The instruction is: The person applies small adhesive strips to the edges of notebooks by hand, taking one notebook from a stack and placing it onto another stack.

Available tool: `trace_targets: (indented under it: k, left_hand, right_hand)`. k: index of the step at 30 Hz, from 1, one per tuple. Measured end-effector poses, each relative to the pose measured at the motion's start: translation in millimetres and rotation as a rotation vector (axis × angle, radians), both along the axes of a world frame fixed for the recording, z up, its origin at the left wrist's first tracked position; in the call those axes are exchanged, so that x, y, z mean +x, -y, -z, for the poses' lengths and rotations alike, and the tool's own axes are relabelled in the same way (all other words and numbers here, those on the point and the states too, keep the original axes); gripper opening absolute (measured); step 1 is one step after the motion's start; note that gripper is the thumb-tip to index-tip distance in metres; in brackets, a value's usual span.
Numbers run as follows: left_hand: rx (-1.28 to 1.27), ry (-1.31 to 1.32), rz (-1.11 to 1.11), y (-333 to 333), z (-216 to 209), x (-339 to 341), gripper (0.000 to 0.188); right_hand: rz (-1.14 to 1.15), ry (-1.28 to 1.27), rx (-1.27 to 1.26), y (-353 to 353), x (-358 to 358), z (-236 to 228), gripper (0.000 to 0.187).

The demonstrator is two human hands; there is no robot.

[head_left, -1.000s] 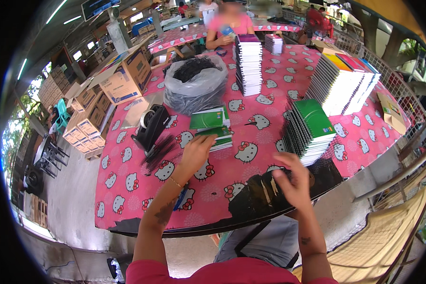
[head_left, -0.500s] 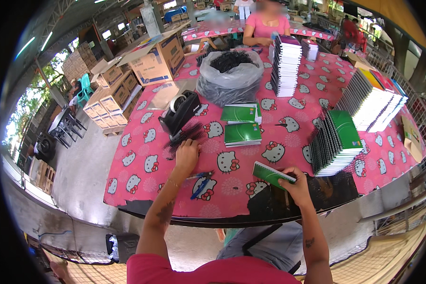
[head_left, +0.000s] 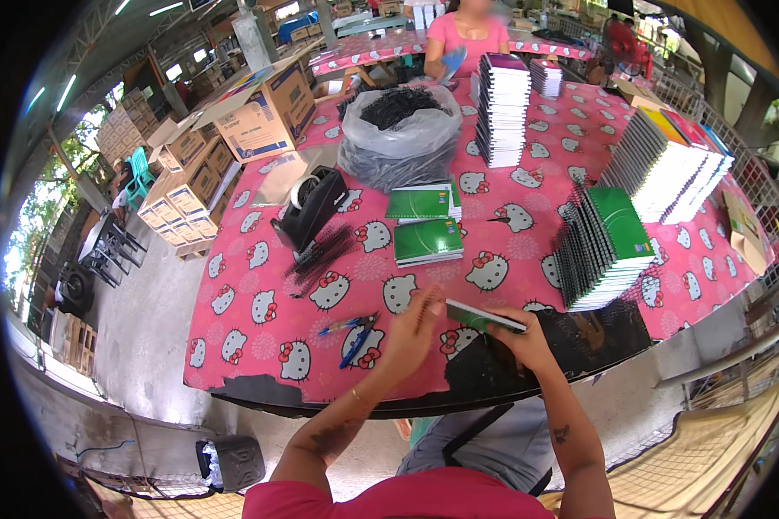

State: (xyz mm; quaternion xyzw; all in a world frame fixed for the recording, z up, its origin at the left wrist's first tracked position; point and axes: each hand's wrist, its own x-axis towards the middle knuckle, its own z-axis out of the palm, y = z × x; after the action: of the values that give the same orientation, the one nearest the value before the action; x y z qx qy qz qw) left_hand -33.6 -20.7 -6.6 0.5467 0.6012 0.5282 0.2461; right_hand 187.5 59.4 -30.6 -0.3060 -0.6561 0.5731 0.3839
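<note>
In my right hand [head_left: 521, 337] is a small green notebook [head_left: 469, 315], gripped by its right end and tilted, its white page edge showing. Close to its left end is my left hand [head_left: 411, 333], fingers closed and slightly blurred, with a thin dark strip between them that looks like a black binding coil. Loose black coils [head_left: 320, 259] lie in a pile farther left. Between that pile and the table's front edge rest blue-handled pliers [head_left: 359, 342]. Two short stacks of green notebooks [head_left: 428, 240] stand beyond my hands.
A black tape dispenser [head_left: 312, 208] and a plastic sack of black coils [head_left: 400, 138] stand farther back. Coil-bound green notebooks [head_left: 610, 246] are stacked at right, near taller notebook stacks [head_left: 504, 112]. A cardboard box [head_left: 268, 112] sits back left. Another person [head_left: 467, 39] works across the table.
My left hand has moved right from the coil pile to the notebook's left end. The notebook has tilted and shifted slightly left. The person opposite now holds up something blue.
</note>
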Motion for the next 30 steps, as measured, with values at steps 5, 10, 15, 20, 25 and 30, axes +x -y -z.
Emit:
trace_targets:
  k: [5,10,15,20,25,30]
  left_hand:
    - [0.112,-0.433,0.045,2,-24,-24,0.037]
    - [0.29,-0.466,0.021,-2,-16,-21,0.023]
    - [0.347,-0.473,0.031,-6,-12,-24,0.018]
    - [0.161,-0.462,0.056,-8,-19,-27,0.013]
    - [0.128,-0.333,0.165,-13,-21,-34,0.014]
    - [0.216,-0.451,0.206,-16,-32,-30,0.018]
  right_hand:
    - [-0.014,0.039,-0.021,-3,5,3,0.031]
    - [-0.03,0.025,-0.068,-2,5,0,0.031]
    - [-0.022,0.026,-0.042,-2,4,0,0.032]
    - [-0.031,0.04,-0.057,-2,6,-3,0.031]
    - [-0.043,0.041,-0.067,-1,6,-8,0.031]
    - [-0.042,0.071,-0.068,-2,8,-7,0.03]
